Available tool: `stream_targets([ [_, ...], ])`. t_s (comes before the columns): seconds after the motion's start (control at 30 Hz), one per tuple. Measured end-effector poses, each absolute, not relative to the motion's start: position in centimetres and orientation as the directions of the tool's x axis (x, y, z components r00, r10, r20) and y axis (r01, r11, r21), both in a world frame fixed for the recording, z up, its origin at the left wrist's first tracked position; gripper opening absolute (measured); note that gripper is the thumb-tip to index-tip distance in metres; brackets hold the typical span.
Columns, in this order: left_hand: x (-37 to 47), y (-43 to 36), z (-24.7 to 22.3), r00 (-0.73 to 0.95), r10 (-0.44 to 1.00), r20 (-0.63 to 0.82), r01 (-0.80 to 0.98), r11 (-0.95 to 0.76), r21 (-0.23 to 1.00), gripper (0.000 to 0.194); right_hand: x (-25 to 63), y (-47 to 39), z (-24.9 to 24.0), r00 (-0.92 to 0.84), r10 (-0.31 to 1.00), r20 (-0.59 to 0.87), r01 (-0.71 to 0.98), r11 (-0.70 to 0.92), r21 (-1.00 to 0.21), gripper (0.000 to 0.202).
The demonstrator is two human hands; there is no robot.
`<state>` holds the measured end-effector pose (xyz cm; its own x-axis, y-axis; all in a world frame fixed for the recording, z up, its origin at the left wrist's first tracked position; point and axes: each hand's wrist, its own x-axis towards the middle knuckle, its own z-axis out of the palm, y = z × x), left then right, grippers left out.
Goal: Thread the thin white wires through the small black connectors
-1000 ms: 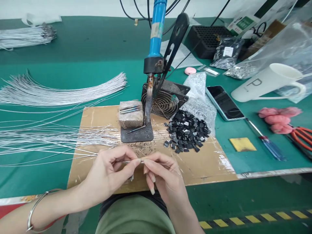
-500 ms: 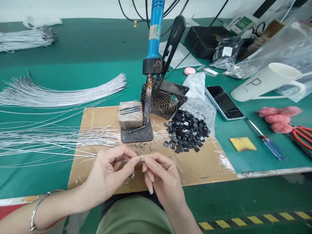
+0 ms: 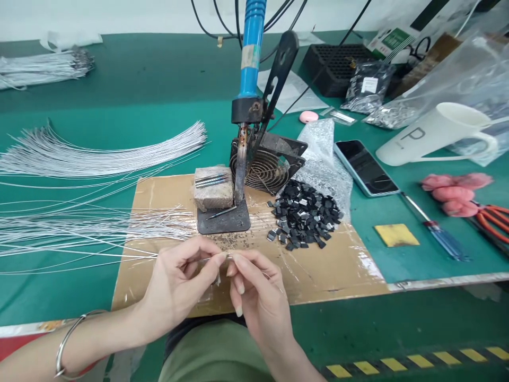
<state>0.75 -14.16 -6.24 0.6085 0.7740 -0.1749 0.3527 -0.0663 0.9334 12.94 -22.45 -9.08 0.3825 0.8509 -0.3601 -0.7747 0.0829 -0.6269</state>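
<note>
Thumb and forefinger of my left hand [image 3: 186,289] pinch a thin white wire [image 3: 141,258] whose length runs off to the left. Fingertips almost touching it, my right hand [image 3: 260,300] is closed in a pinch at the wire's end; what exactly sits between those tips is too small to make out. A fine strand [image 3: 265,274] shows by the right fingers. Both hands are over a cardboard sheet [image 3: 334,270]. Loose white wires [image 3: 159,225] lie beside the left hand. Beyond the fingers, a blue-handled soldering iron [image 3: 250,69] points down at a dark metal plate [image 3: 234,222].
Behind the plate stand a block with metal tips [image 3: 213,193] and a fan [image 3: 266,164]. A pile of small black connectors [image 3: 306,215] lies to the right. Further right are a phone [image 3: 366,167], a yellow sponge [image 3: 396,235], a screwdriver [image 3: 437,231] and a mug [image 3: 433,135].
My right hand has shifted slightly left and up, its fingers curled a little closer to the left hand. The left hand keeps its pinch almost in place.
</note>
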Motion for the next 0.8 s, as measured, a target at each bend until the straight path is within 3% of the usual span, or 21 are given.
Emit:
stream_targets([
  [0.4, 1.39, -13.91, -5.54, 0.591, 0.786, -0.18, 0.253, 0.031, 0.967, 0.017, 13.23, -22.44, -9.42, 0.38, 0.865, -0.328, -0.773, 0.103, -0.626, 0.025],
  [0.8, 1.23, -14.18, -5.52, 0.591, 0.795, -0.134, 0.247, -0.021, 0.969, 0.016, 12.85, -22.89, -9.78, 0.446, 0.849, -0.282, -0.66, 0.099, -0.745, 0.009],
])
